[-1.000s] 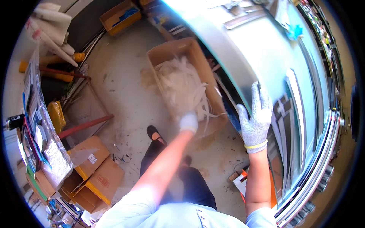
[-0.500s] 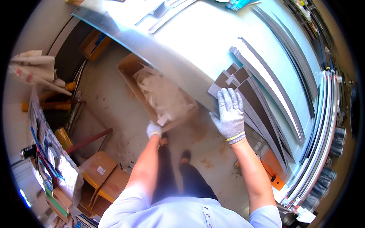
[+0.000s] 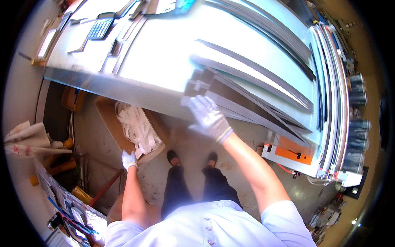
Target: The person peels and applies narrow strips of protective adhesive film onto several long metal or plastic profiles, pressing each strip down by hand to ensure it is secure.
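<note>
Carton (image 3: 110, 122) apparently touches left fingers (image 3: 128, 157).

The gloved left hand (image 3: 129, 159) was far forward, with its left arm (image 3: 134, 197) reaching almost straight; how tightly its fingers were bent could not be told. The gloved right hand (image 3: 209, 119), slightly blurred, was opened out, palm downward, and the right arm (image 3: 256, 166) slanted inward. The 2 feet (image 3: 173, 158) were apart.
</note>
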### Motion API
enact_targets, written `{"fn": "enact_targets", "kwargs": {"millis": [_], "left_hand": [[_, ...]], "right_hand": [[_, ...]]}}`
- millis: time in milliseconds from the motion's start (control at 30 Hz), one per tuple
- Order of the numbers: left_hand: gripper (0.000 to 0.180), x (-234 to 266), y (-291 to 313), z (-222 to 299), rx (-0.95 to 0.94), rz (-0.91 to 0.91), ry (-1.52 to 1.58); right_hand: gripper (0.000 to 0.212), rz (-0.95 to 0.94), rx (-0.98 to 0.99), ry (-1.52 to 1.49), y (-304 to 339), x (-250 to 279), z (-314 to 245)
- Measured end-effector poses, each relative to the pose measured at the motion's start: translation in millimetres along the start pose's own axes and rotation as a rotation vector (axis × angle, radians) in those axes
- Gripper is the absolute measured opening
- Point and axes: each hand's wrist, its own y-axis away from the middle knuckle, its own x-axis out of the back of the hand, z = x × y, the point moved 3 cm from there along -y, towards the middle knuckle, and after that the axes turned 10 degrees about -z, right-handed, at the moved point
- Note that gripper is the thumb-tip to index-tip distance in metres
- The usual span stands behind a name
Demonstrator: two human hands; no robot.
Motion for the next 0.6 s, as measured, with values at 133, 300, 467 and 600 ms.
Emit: {"fn": "enact_targets", "kwargs": {"millis": [133,300,467,600], "left_hand": [[0.04,49,83,130,-0.509,0.064,0.16],[0.019,91,252,312,-1.122,0.27,0.269],[0.097,32,368,482,-1.433,-0.052,-0.338],[0.122,-20,390,567,-1.342,-0.135,-0.754]], "right_hand": [[0.088,0.082,-0.082,-0.061,26,23,0],[0.095,0.064,-0.408,0.039,161,65,54],[0.104,-0.217,-0.726,0.097,324,120,168],[0.102,-0.447,-0.651,0.154,373,155,225]]}}
